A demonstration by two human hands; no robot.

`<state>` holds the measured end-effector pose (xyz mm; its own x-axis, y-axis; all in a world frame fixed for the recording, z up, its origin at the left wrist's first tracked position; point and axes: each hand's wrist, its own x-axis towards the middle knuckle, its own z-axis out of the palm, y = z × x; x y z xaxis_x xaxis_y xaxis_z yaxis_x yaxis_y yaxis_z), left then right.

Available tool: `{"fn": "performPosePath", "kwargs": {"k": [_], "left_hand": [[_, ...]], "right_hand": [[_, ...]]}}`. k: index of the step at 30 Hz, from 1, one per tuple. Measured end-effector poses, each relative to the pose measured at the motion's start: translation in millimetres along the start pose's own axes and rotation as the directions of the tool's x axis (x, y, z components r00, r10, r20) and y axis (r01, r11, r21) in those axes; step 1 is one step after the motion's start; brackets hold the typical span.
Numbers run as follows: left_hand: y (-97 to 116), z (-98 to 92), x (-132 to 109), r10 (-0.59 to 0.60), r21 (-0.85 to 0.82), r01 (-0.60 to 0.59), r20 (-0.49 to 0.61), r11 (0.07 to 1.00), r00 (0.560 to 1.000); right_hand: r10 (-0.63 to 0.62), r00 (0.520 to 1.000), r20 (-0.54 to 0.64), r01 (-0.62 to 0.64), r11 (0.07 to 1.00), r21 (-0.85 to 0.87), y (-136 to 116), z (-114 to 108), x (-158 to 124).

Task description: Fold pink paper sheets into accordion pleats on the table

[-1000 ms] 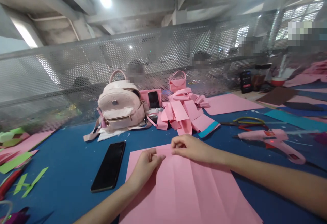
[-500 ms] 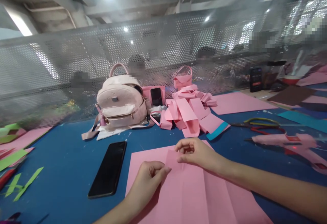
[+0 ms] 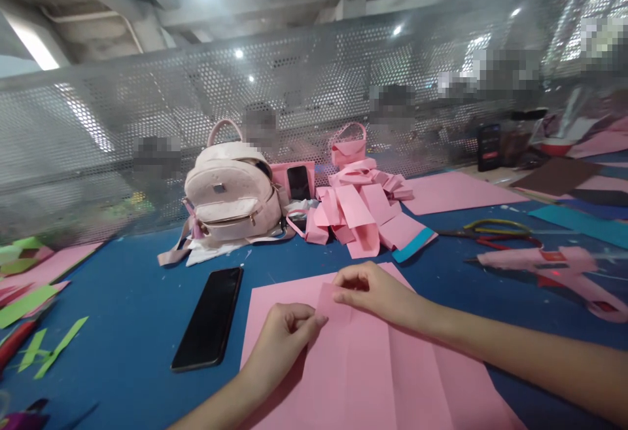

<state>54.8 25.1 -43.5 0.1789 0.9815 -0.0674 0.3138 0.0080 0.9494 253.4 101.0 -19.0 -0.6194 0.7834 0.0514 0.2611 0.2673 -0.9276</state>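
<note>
A small piece of pink paper (image 3: pixel 330 300) is pinched between my two hands, above larger pink sheets (image 3: pixel 367 377) with crease lines. My left hand (image 3: pixel 289 338) grips its lower left edge between thumb and fingers. At its upper right corner, my right hand (image 3: pixel 366 286) closes thumb against fingertips. The pink sheets lie on the blue table and reach past the bottom of the view. A black phone (image 3: pixel 209 319) lies to the left of my left hand.
Behind are a pale pink backpack (image 3: pixel 230 188) and a heap of folded pink paper pieces (image 3: pixel 358 204). On the right lie scissors (image 3: pixel 495 230) and a pink glue gun (image 3: pixel 554 263). Green paper strips (image 3: pixel 61 348) lie at left. A perforated metal screen (image 3: pixel 304 76) stands behind the table.
Both hands keep their pinch on the small paper, with hardly any movement. The whole view has shifted slightly.
</note>
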Motion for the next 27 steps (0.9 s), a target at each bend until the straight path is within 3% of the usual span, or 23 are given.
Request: {"fn": "performPosePath", "kwargs": {"k": [3, 8, 12, 15, 18, 21, 24, 27], "left_hand": [[2, -1.3, -1, -0.011, 0.007, 0.011, 0.004, 1.000, 1.000], [4, 1.4, -11, -0.093, -0.002, 0.093, 0.078, 0.996, 0.993], [5, 11.6, -34, -0.145, 0.033, 0.142, 0.123, 0.989, 0.982], [8, 18.8, -56, -0.125, 0.241, 0.104, 0.071, 0.965, 0.990], [14, 23.1, -71, -0.029, 0.566, -0.012, 0.063, 0.824, 0.998], [19, 25.2, -75, 0.123, 0.763, -0.161, 0.107, 0.625, 0.987], [19, 25.5, -74, 0.314, 0.832, -0.381, 0.266, 0.404, 0.912], [17, 21.4, -71, 0.312, 0.793, -0.513, 0.421, 0.329, 0.852]], "right_hand": [[-0.033, 0.998, -0.058, 0.031, 0.999, -0.026, -2, -4, 1], [-0.120, 0.988, -0.102, 0.095, 0.971, -0.221, 0, -22, 7], [-0.126, 0.991, -0.044, 0.105, 0.941, -0.321, 1, -23, 3], [-0.152, 0.986, 0.069, 0.166, 0.875, -0.454, 3, -10, -3], [-0.200, 0.969, 0.144, 0.246, 0.821, -0.515, 7, 7, -6], [-0.255, 0.950, 0.180, 0.312, 0.766, -0.562, 11, 17, -9], [-0.295, 0.937, 0.187, 0.346, 0.715, -0.608, 11, 21, -13], [-0.313, 0.934, 0.173, 0.347, 0.682, -0.643, 10, 21, -16]]}}
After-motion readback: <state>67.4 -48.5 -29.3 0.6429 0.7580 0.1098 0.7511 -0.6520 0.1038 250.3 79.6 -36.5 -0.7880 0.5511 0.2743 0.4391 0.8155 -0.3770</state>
